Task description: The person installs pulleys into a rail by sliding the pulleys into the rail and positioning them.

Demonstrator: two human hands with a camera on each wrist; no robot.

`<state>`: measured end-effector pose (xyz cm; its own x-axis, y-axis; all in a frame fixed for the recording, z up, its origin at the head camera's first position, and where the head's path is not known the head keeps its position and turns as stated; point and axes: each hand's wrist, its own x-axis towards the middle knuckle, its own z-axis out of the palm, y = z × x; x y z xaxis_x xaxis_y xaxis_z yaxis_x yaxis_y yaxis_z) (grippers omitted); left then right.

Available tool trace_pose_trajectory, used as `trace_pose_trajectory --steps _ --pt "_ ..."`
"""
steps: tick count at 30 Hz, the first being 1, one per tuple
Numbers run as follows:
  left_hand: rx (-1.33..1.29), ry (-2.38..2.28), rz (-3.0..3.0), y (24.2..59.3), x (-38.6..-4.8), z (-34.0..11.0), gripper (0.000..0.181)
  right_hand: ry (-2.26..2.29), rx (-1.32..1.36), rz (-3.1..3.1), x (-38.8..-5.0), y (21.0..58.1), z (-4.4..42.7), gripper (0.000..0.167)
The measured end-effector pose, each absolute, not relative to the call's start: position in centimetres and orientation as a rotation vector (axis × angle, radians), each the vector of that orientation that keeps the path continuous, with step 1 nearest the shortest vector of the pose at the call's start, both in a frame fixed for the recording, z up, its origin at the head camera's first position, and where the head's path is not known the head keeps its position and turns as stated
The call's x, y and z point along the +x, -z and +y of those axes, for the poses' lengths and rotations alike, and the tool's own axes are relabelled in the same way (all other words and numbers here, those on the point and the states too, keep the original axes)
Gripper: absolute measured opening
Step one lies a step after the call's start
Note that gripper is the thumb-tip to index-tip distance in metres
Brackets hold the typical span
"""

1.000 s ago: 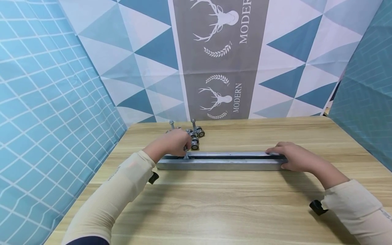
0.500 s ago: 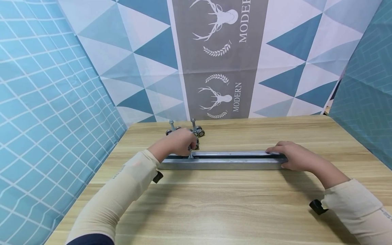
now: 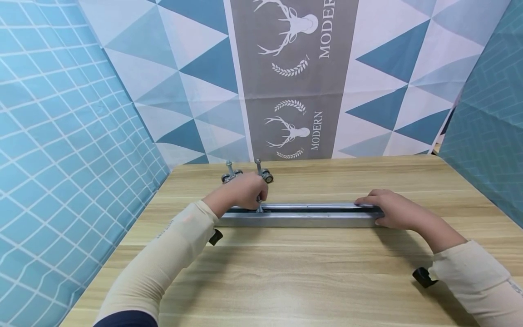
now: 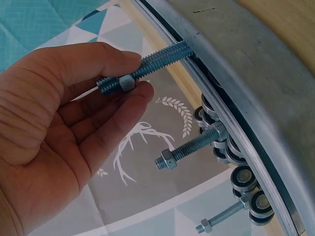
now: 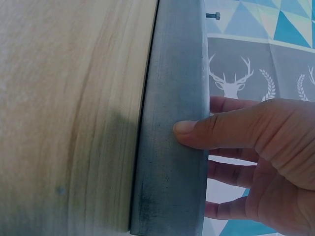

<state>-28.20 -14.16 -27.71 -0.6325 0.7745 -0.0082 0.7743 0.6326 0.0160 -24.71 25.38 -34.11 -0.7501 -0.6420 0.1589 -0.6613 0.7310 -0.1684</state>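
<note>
bolt [image 3: 259,208] standing in the rail [image 3: 302,221], pinched by the left hand [image 3: 246,188]

head view: the rail lies left to right on the wooden table [image 3: 306,277], its slot facing up. the bolt rises from the slot, toward the rail's left end, below the left hand. the right hand [image 3: 394,210] grips the rail's right end. beyond the rail, on the far left of the table, stand a left trolley [image 3: 230,177] and a right trolley [image 3: 267,176], their studs pointing up. printed cloth [image 3: 292,122] hangs at the far side.

left wrist view: thumb and fingers close on the bolt near its nut [image 4: 127,82]; its lower end goes into the slot.

right wrist view: the thumb [image 5: 192,132] presses the rail's near face, the other fingers reaching behind its far side.
</note>
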Motion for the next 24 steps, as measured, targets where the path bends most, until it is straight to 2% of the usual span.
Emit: trace_pose_trajectory --steps 8,24 --pt "1.38 -0.033 2.82 27.9 -28.1 -13.7 0.039 -0.323 1.056 -2.85 -24.7 34.1 25.3 0.057" --pt "1.457 -0.024 2.81 28.0 -28.2 -12.3 0.03 -0.307 1.066 -2.836 -24.4 33.9 25.2 0.057"
